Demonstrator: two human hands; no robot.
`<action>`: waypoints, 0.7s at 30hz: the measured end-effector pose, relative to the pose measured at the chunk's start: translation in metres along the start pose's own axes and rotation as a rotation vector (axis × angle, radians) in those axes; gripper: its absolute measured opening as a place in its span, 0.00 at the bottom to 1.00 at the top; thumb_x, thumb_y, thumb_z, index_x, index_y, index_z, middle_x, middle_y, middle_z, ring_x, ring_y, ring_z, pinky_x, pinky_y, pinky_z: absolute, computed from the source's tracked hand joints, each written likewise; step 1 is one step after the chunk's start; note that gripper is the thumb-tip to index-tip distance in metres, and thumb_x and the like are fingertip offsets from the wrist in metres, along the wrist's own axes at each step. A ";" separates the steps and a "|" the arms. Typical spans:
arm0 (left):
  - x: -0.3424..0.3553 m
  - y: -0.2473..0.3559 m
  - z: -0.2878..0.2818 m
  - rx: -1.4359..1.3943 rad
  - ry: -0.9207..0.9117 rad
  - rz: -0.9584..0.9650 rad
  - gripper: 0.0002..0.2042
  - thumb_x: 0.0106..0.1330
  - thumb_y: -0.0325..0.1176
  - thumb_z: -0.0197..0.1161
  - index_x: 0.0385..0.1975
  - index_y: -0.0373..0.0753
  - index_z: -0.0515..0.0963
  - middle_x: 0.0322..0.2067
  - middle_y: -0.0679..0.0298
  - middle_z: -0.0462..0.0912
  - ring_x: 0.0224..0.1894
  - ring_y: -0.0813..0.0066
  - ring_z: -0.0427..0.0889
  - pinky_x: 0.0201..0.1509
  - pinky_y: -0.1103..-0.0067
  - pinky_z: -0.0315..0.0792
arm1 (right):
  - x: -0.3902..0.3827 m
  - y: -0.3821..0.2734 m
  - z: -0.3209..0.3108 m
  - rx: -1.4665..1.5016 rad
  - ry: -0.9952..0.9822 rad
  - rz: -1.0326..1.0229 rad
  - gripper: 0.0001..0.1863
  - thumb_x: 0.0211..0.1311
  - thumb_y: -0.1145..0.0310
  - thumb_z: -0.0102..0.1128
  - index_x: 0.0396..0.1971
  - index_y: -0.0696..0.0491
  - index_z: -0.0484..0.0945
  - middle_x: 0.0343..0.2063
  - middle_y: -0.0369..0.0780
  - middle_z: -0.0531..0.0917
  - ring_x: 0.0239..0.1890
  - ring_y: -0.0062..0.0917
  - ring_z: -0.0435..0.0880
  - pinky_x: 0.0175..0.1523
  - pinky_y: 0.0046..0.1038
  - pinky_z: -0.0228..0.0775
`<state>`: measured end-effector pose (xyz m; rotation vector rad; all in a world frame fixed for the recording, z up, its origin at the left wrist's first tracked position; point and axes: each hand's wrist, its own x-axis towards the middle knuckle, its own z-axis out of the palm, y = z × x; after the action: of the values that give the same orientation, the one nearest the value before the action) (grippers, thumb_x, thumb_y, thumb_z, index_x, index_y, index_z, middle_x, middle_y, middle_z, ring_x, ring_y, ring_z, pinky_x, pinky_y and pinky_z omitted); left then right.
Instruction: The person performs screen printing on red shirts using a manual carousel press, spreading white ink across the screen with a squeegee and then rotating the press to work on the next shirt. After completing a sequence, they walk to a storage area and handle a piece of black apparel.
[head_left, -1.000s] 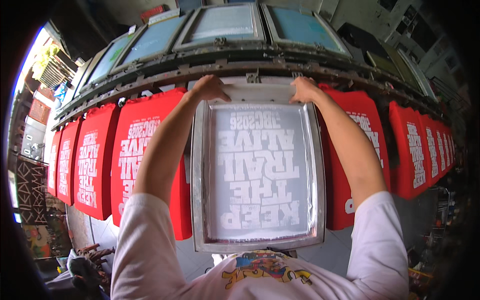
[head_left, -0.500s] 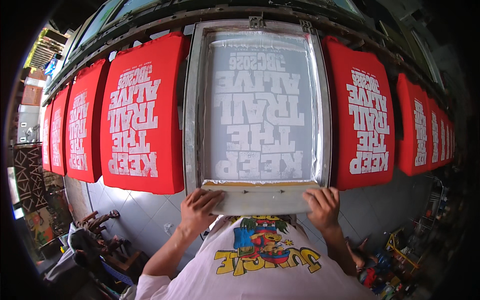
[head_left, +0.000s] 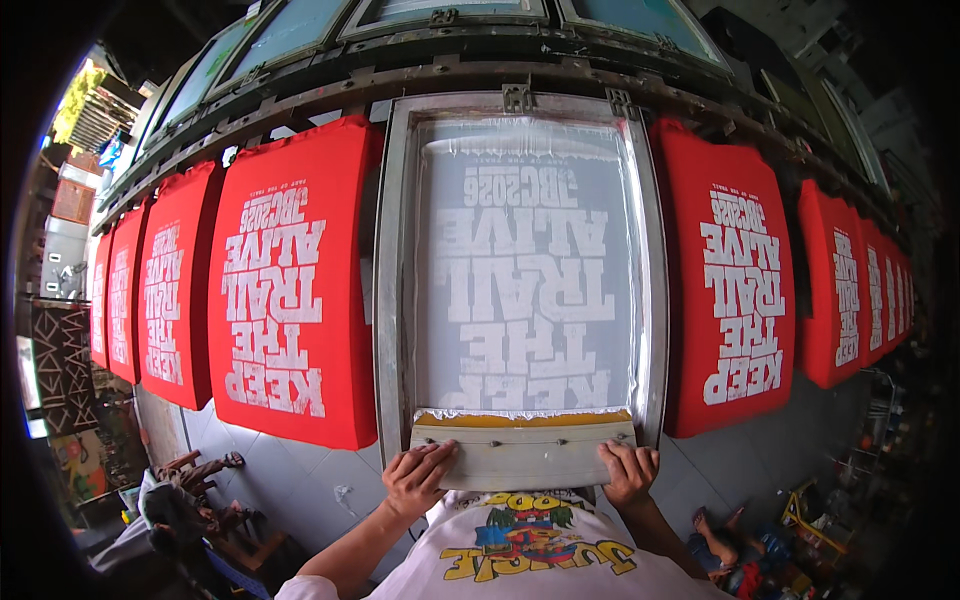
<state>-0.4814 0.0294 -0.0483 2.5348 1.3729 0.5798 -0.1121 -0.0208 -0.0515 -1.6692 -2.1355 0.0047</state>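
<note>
A wide screen-printing squeegee (head_left: 525, 462), with a pale grey holder and a yellow-orange blade edge, lies across the near end of a screen frame (head_left: 393, 250). My left hand (head_left: 420, 480) grips its left end, fingers curled over the top. At the right end, my right hand (head_left: 629, 473) grips it the same way. A line of white ink (head_left: 520, 413) runs along the blade, over the lower edge of the nearest letters. Grey mesh (head_left: 430, 300) with pale block lettering fills the frame, and white ink is smeared along its far and right edges.
Red printed fabric pieces on boards stand in a row to the left (head_left: 345, 280) and right (head_left: 690, 300) of the frame. A metal rail with hinges (head_left: 517, 98) runs along the far side. More screens (head_left: 450, 12) lie beyond it. A wooden chair (head_left: 240, 540) stands lower left.
The view has tilted, so everything sits lower in the picture. More of the yellow blade edge shows, and the squeegee covers slightly more of the nearest letters. Both hands still hold it.
</note>
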 end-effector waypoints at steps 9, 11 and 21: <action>0.151 -0.083 0.026 0.039 0.121 0.062 0.29 0.36 0.28 0.73 0.47 0.46 0.86 0.54 0.71 0.87 0.45 0.73 0.85 0.47 0.77 0.77 | 0.151 0.072 0.039 -0.040 -0.028 -0.065 0.15 0.50 0.78 0.61 0.40 0.53 0.86 0.37 0.36 0.86 0.36 0.30 0.81 0.44 0.36 0.68; 0.189 -0.105 0.031 0.055 0.115 0.057 0.29 0.37 0.25 0.75 0.48 0.47 0.86 0.52 0.71 0.87 0.42 0.72 0.84 0.46 0.76 0.78 | 0.193 0.096 0.053 -0.021 0.005 -0.109 0.17 0.47 0.78 0.61 0.41 0.54 0.85 0.37 0.36 0.84 0.37 0.31 0.80 0.45 0.36 0.69; 0.401 -0.189 0.028 0.187 0.112 0.026 0.18 0.51 0.39 0.77 0.43 0.45 0.87 0.38 0.64 0.89 0.42 0.64 0.87 0.45 0.67 0.83 | 0.407 0.192 0.089 -0.060 0.024 -0.155 0.13 0.44 0.76 0.69 0.35 0.52 0.85 0.37 0.44 0.84 0.47 0.41 0.83 0.55 0.39 0.75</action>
<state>-0.4162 0.4687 -0.0429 2.7071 1.4988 0.6350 -0.0396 0.4322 -0.0489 -1.5233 -2.2617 -0.1259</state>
